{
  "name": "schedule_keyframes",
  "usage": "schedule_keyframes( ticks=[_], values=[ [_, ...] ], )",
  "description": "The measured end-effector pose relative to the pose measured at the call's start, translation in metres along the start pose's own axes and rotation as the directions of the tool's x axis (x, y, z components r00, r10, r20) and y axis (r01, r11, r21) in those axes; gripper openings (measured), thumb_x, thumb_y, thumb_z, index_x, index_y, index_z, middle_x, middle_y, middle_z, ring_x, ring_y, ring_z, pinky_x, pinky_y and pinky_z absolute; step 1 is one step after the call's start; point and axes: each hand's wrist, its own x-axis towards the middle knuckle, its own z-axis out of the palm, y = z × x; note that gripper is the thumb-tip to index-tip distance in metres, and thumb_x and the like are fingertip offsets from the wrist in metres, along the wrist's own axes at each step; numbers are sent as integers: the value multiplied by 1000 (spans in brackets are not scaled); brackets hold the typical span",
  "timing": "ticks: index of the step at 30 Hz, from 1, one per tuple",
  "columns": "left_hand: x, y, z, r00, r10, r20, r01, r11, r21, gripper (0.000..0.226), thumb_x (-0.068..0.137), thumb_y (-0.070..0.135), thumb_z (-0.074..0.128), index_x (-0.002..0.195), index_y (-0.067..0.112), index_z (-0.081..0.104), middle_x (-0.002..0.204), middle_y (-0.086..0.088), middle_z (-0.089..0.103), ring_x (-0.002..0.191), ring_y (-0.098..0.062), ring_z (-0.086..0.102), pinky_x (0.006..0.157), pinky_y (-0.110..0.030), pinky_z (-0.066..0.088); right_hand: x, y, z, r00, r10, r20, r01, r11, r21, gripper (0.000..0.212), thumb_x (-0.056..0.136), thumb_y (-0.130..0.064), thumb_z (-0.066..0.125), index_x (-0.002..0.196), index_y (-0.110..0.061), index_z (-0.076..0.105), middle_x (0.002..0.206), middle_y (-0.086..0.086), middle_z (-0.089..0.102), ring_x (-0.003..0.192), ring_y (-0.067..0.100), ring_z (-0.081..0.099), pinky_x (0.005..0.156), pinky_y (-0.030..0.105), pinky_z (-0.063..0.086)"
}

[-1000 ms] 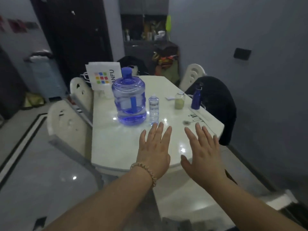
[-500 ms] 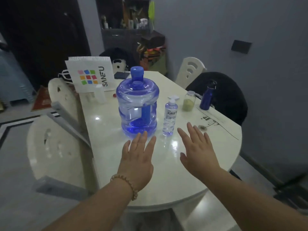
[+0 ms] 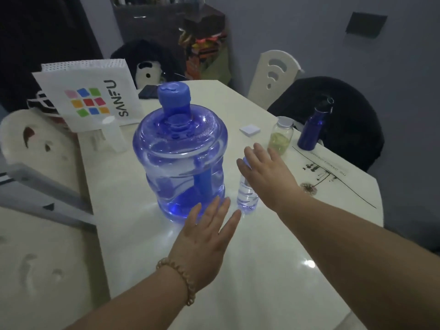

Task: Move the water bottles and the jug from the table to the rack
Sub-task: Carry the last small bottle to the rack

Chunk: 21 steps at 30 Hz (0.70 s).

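A large blue translucent jug [image 3: 181, 158] with a blue cap stands upright in the middle of the white table [image 3: 262, 270]. Right beside it stands a small clear water bottle [image 3: 247, 196]. My right hand [image 3: 266, 170], fingers spread, hovers over the bottle's top and hides its cap and upper half. My left hand [image 3: 204, 241] is open and flat just in front of the jug's base, holding nothing. A dark blue metal bottle [image 3: 312, 129] stands at the far right of the table.
A glass jar [image 3: 281, 135] of yellow-green stuff stands left of the metal bottle. A white paper bag [image 3: 92, 94] sits at the back left, with a white cup [image 3: 112, 134] in front. White chairs [image 3: 35, 148] flank the table; a dark garment [image 3: 352, 115] drapes one. A shelf unit [image 3: 152, 22] stands behind.
The view has closed in on the table. My right hand has reached forward over the small clear bottle. My left hand has come up to the jug's base.
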Motion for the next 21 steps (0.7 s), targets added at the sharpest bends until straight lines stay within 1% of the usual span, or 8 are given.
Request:
schedule_keyframes(
  ticks=[3,5,8,11,13,15,18,21],
  values=[
    [22,0,15,999,38,-30,-38,999,-25,66,70,13,52,136,10,45,140,-14,45,129,-32,41,100,-51,36,-5,-1,-1,999,25,-43,-26,999,-35,39,81,-22,61,116,-14,46,113,6,44,101,28,43,81,37,38],
    [31,-3,24,996,78,-50,-81,995,-62,64,73,12,46,137,8,42,141,-15,43,130,-32,39,102,-49,33,-15,-4,-2,998,55,-44,-57,998,-41,37,74,-21,66,107,-17,50,105,4,47,93,25,45,77,36,39],
    [36,-6,31,994,91,-67,-97,992,-79,67,76,13,48,141,4,32,144,-17,38,133,-33,35,106,-50,29,-40,-10,-6,998,58,-16,-59,998,-35,43,68,-21,71,106,-15,52,109,8,50,100,30,48,91,43,40],
    [25,-17,42,998,64,23,-58,980,-191,91,80,32,60,146,5,4,152,-16,21,139,-33,19,110,-44,12,-73,-43,-15,968,234,92,-241,968,67,47,70,-14,71,112,-14,51,117,8,54,114,33,48,107,52,25],
    [7,-25,55,989,124,75,-103,965,-242,98,85,47,53,143,15,-20,156,-12,3,142,-32,2,108,-41,-3,-99,-76,-25,911,394,124,-410,899,156,47,67,-14,74,109,-15,54,110,5,60,106,31,55,107,54,24],
    [-12,-34,65,965,234,122,-195,944,-265,98,87,54,48,138,25,-30,156,-10,-9,141,-32,-8,106,-41,-12,-122,-116,-30,843,518,145,-538,808,239,46,62,-18,79,103,-14,58,102,5,64,93,30,60,104,56,29],
    [-38,-46,79,916,341,210,-266,910,-318,93,88,54,47,140,30,-25,156,-9,-8,141,-31,-7,110,-43,-10,-144,-172,-32,770,603,208,-636,703,316,48,60,-31,82,98,-13,60,93,4,66,84,28,63,102,57,32],
    [-54,-53,83,870,440,220,-358,873,-332,85,85,49,55,147,30,0,152,-13,19,138,-31,15,111,-47,5,-157,-216,-29,717,617,324,-697,650,303,51,65,-46,78,98,-14,59,89,1,66,84,26,63,103,58,31]
  ],
)
